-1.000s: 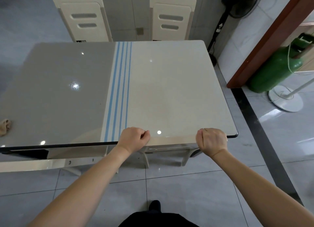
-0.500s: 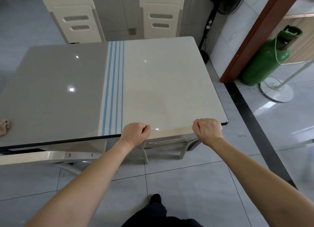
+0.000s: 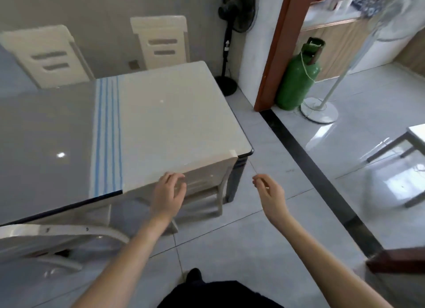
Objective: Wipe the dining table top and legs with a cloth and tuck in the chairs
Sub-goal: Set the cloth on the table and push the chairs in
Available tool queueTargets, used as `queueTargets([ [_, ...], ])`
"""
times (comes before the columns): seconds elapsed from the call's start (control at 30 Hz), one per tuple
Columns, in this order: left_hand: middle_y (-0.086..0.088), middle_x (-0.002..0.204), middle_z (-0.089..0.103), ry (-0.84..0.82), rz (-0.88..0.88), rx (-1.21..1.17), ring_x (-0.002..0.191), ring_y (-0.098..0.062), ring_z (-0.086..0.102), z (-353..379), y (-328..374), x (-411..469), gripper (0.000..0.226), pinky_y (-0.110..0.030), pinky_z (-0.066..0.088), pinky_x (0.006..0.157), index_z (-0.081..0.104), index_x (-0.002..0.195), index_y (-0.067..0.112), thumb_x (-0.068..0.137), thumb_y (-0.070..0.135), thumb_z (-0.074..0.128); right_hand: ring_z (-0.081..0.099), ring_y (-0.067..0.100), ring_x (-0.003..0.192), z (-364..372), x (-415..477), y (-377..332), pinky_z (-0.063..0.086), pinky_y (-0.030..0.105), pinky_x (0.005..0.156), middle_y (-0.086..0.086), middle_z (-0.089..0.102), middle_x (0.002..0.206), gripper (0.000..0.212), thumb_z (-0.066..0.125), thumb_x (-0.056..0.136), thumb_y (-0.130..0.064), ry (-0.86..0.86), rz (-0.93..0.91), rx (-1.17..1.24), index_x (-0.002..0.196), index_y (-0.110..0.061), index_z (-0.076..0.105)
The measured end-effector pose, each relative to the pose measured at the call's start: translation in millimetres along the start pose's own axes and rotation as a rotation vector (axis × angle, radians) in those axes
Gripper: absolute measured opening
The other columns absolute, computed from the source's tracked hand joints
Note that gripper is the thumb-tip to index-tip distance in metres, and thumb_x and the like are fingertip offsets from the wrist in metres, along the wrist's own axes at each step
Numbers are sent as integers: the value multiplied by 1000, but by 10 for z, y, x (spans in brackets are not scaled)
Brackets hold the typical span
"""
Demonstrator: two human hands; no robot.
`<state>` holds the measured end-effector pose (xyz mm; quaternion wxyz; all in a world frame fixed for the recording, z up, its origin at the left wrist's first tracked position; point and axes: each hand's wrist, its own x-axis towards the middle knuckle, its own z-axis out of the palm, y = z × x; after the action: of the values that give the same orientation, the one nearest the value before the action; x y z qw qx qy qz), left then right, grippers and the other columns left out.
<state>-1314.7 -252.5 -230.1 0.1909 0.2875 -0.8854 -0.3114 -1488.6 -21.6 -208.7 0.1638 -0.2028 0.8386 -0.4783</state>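
Note:
The dining table point(image 3: 161, 123) has a glossy top, grey on the left and cream on the right, with blue stripes between. A cream chair point(image 3: 213, 176) sits pushed under its near edge, its back against the table rim. My left hand point(image 3: 169, 195) hovers just in front of that chair back with loosely curled fingers, holding nothing. My right hand point(image 3: 269, 190) hangs in the air right of the table corner, fingers relaxed and empty. The cloth is out of view.
Another chair back point(image 3: 64, 230) shows at the lower left near edge. Two chairs point(image 3: 49, 56) point(image 3: 162, 43) stand at the far side. A black fan point(image 3: 232, 26), a green gas cylinder point(image 3: 297, 77), a white fan stand point(image 3: 319, 109) and a small table point(image 3: 416, 135) stand to the right.
Both hands have let go of the chair back and drawn away from it. The view has swung to the right, so the cloth at the table's left edge has left the frame.

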Motion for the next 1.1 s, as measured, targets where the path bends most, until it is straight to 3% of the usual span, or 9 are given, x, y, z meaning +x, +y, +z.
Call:
queueTargets([
  [0.17,8,88,66,-313,-300,-298,86,-7,60,737,485,-588,12,-26,45,76,64,92,23,92,26,53,63,20,79,-642,-714,828,49,29,70,9,67,85,23,45,98,-8,189,305,249,89,-7,65],
  [0.27,-1,78,69,-463,-428,-363,75,-19,61,1149,532,-893,14,-35,47,73,66,82,22,88,27,54,59,23,71,-951,-1213,1418,46,31,64,14,64,79,25,44,98,-7,283,514,364,85,-4,65],
  [0.33,-6,73,67,-544,-523,-366,70,-24,58,1356,500,-1053,20,-31,43,65,67,77,17,92,13,54,57,25,66,-1098,-1594,1818,43,28,58,17,62,76,20,48,93,-8,344,680,409,81,-3,63],
  [0.5,-13,74,62,-546,-729,-357,61,-23,52,1553,512,-1333,23,-27,37,56,64,77,7,94,7,49,53,27,61,-1417,-2320,2476,37,28,56,19,59,74,21,40,95,-1,417,987,472,87,6,59],
  [0.63,-14,72,62,-518,-822,-362,59,-24,52,1610,546,-1355,23,-28,36,58,62,77,6,95,7,47,55,28,64,-1690,-2151,2559,41,30,59,19,60,76,24,38,96,-2,466,989,485,86,4,59],
  [0.83,-13,68,61,-479,-928,-344,58,-24,52,1921,593,-1108,21,-28,38,57,62,80,4,94,7,47,59,31,69,-1976,-1223,2627,46,32,62,20,63,79,23,42,94,-3,420,880,504,89,5,63],
  [1.1,-11,66,63,-453,-1005,-368,58,-25,53,2653,743,-111,21,-28,39,58,64,83,2,94,9,48,58,30,67,-2428,307,2805,46,33,61,18,62,79,21,44,95,-3,290,818,399,90,6,63],
])
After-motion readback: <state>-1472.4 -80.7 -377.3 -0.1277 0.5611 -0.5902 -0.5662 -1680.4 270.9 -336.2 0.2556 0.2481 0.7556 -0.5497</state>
